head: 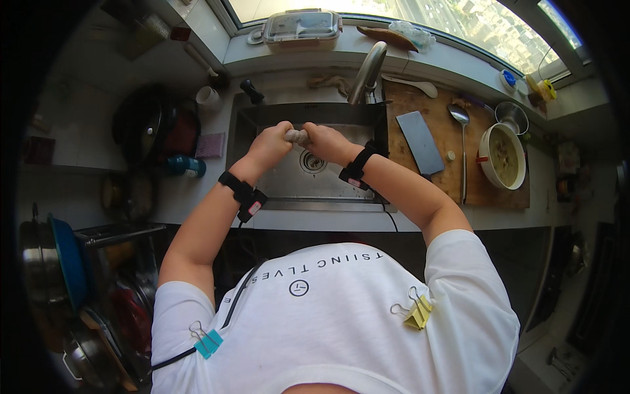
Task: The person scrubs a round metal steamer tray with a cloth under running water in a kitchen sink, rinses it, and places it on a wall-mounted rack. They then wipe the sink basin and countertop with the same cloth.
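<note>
Both my hands are closed on a twisted, light-coloured cloth [297, 136] above the stainless steel sink [275, 180]. My left hand [271, 144] grips its left end and my right hand [329, 143] its right end, so only the short middle part shows between them. Below and slightly right of the cloth lies the round drain strainer [313, 161] in the sink floor. The steel faucet [368, 74] rises behind the sink, above my right hand.
Right of the sink, a wooden cutting board [393, 143] bears a cleaver [421, 143], a metal spoon [463, 147] and a bowl of soup [502, 156]. On the left are a pink sponge [210, 145], a teal bottle [187, 166] and a white cup [207, 97]. A lidded container [301, 30] stands on the windowsill.
</note>
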Demonstrator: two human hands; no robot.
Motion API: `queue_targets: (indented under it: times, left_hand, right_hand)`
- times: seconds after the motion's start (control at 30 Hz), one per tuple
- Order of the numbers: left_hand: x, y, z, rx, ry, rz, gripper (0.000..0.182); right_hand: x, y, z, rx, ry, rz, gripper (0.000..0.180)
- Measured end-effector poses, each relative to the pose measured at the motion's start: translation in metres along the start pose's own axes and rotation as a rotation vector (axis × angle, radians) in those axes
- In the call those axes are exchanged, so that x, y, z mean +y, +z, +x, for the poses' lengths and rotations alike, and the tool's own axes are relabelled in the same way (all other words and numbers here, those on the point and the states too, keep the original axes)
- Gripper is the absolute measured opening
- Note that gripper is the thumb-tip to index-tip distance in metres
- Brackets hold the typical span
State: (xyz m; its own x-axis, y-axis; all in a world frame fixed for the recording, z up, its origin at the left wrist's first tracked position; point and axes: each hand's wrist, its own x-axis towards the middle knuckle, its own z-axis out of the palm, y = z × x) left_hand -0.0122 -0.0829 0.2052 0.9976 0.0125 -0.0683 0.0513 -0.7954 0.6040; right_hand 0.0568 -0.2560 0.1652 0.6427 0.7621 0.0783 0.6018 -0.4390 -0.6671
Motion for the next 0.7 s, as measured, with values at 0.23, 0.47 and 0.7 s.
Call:
queue_targets:
  times: [0.23,0.47,0.7]
  left_hand:
    - [-0.023,0.009,0.021,0.053,0.204,0.448,0.018]
    - [-0.034,0.023,0.035,0.229,0.33,0.432,0.019]
    - [-0.023,0.028,0.025,0.154,0.406,0.497,0.017]
  right_hand:
    - [-0.018,0.017,-0.015,-0.467,0.462,1.275,0.025]
    - [-0.03,0.013,-0.017,-0.541,0.53,2.007,0.021]
    - [0.019,0.025,-0.015,-0.661,0.581,1.789,0.022]
